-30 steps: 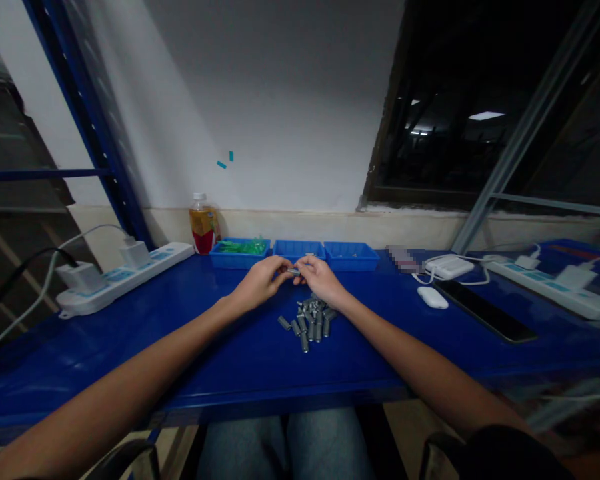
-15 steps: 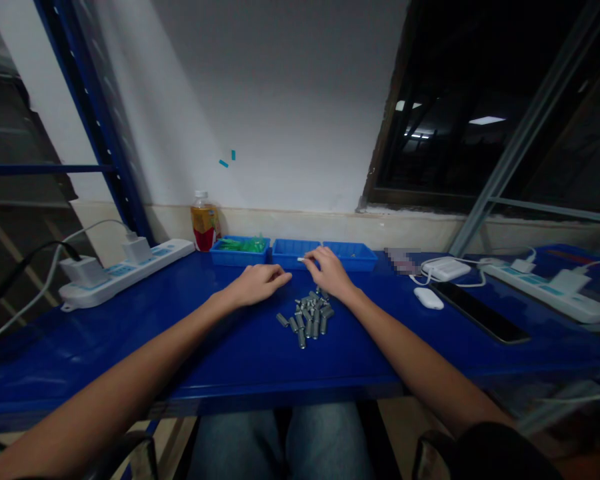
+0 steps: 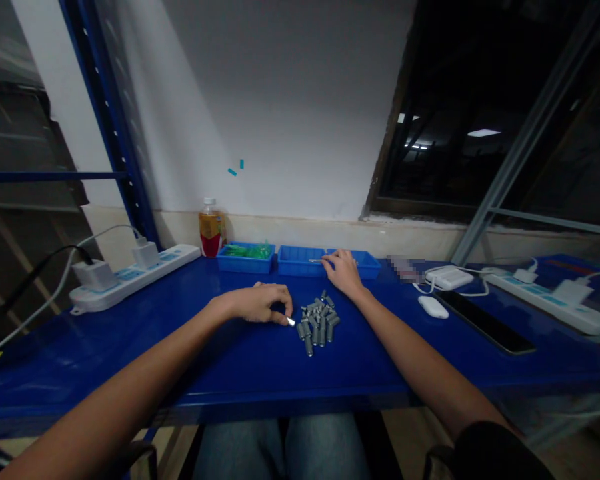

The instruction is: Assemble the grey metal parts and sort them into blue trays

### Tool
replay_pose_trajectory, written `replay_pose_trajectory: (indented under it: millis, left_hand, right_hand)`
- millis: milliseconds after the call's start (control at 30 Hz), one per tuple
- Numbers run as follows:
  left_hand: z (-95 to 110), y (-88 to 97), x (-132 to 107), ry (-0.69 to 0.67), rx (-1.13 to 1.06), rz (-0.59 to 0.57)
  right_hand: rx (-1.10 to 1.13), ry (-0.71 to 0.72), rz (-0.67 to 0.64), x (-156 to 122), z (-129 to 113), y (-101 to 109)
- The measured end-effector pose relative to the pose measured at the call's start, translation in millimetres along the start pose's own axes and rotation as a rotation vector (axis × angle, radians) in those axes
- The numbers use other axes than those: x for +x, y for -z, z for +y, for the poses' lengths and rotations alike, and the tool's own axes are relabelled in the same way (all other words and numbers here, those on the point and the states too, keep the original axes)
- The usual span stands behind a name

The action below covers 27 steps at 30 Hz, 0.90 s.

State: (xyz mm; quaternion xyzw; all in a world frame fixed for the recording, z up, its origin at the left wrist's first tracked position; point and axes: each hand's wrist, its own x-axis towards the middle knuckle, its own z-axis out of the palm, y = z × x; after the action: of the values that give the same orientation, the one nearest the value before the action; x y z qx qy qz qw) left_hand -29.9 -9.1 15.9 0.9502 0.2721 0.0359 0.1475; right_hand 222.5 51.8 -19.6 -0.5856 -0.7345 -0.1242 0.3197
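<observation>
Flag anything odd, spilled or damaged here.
Wall edge beside the window looks ragged, possibly chipped. Two teal strips on the wall sit askew to each other. Metal parts lie heaped loose on the table, possibly deliberate.

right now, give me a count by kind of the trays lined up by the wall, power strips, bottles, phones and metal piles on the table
blue trays: 3
power strips: 2
bottle: 1
phone: 1
pile of metal parts: 1
total: 8
</observation>
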Motion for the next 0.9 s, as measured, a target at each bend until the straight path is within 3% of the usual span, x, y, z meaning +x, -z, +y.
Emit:
replay_pose_trajectory:
  millis: [133, 233, 367, 467, 733, 900]
  left_hand:
    - [-16.3, -8.9, 8.3, 0.117, -0.004, 0.223]
    - [-27.6, -17.0, 14.8, 0.161, -0.002, 0.360]
    - [-32.5, -22.4, 18.4, 0.144, -0.039, 0.407]
    - [-31.9, -24.0, 19.0, 0.115, -0.084, 0.406]
    - [-27.7, -26.0, 19.4, 0.105, -0.232, 0.410]
    - [-24.2, -24.0, 16.8, 0.103, -0.230, 0.529]
  right_hand:
    - [-0.016, -0.018, 0.016, -6.4, -7.4, 6.9]
    - [0.055, 0.128, -0.018, -15.6, -23.1, 16.6]
    - [0.188, 0.416, -0.148, -27.3, -50.6, 23.6]
    - [0.215, 0.515, -0.199, -31.6, -63.3, 21.4]
    - [0.191, 0.545, -0.182, -32.3, -64.2, 19.1]
    - [0.176, 0.459, -0.162, -31.2, -64.8, 17.5]
